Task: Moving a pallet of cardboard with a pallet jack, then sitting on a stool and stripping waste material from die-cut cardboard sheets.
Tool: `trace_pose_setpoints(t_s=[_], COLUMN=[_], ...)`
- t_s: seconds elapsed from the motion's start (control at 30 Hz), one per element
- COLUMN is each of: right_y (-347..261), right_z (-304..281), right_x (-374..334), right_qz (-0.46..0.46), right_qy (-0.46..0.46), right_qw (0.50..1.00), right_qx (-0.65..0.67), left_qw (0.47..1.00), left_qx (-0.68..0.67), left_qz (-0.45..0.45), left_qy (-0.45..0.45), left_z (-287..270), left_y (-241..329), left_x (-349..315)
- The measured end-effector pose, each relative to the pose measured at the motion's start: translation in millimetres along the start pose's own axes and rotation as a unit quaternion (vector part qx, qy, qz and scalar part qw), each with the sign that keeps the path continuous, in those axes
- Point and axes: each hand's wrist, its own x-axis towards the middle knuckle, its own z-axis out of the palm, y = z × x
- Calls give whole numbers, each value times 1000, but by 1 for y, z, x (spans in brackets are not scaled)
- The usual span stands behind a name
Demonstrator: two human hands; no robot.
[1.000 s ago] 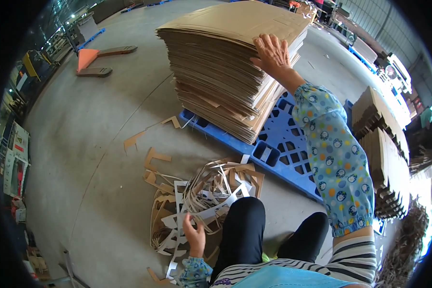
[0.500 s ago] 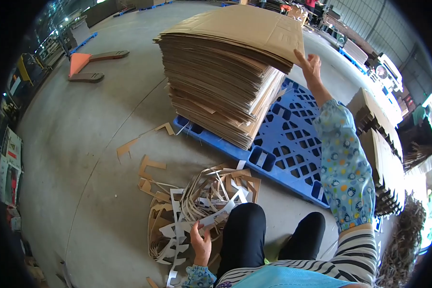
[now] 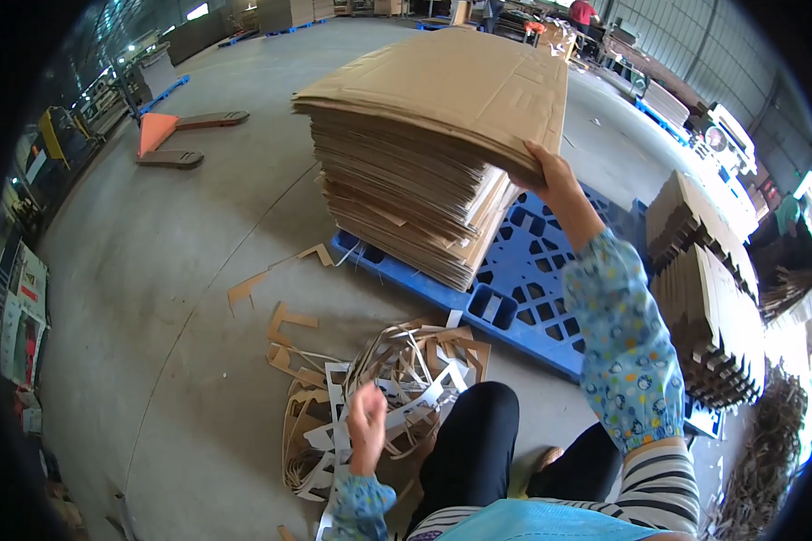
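Observation:
A tall stack of flat brown cardboard sheets [image 3: 442, 81] stands in front of me on a blue plastic pallet [image 3: 532, 279]. My right hand [image 3: 550, 173] is closed on the near right corner of the top cardboard sheets, thumb on top and fingers underneath. A gap shows under that corner, so those sheets are raised off the ones below. How many sheets it grips I cannot tell. My left hand [image 3: 366, 424] hovers over a heap of cardboard offcuts and white strips [image 3: 415, 361] by my knee. Its fingers are loosely curled together, and nothing shows in them.
Notched cardboard stacks [image 3: 708, 307] stand to the right, with a pile of shredded scrap [image 3: 767, 442] nearer. Loose offcuts [image 3: 244, 287] lie on the floor left of the pallet. An orange pallet jack [image 3: 158, 135] sits far left. A person in red [image 3: 583, 13] is at the back.
My right hand has moved left and down and now wraps the sheets' corner, which it earlier touched at the edge. My left hand has risen slightly from the offcuts, its fingers drawing together.

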Motion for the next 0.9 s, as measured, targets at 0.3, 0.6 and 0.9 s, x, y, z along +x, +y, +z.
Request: trace_pose_setpoints(t_s=[0.3, 0.6, 0.9], right_y=[-7, 125, -19], right_z=[-102, -231, -321], right_x=[-341, -413, -448], right_qz=[82, 306, 62], right_qy=[-10, 185, 257], right_qw=[990, 934, 856], right_qx=[-116, 6, -445], left_qw=[949, 921, 893], left_qx=[72, -83, -332], left_qz=[290, -124, -157], left_qy=[105, -361, -261], left_z=[-106, -11, 86], left_y=[234, 215, 146], left_x=[184, 132, -19])
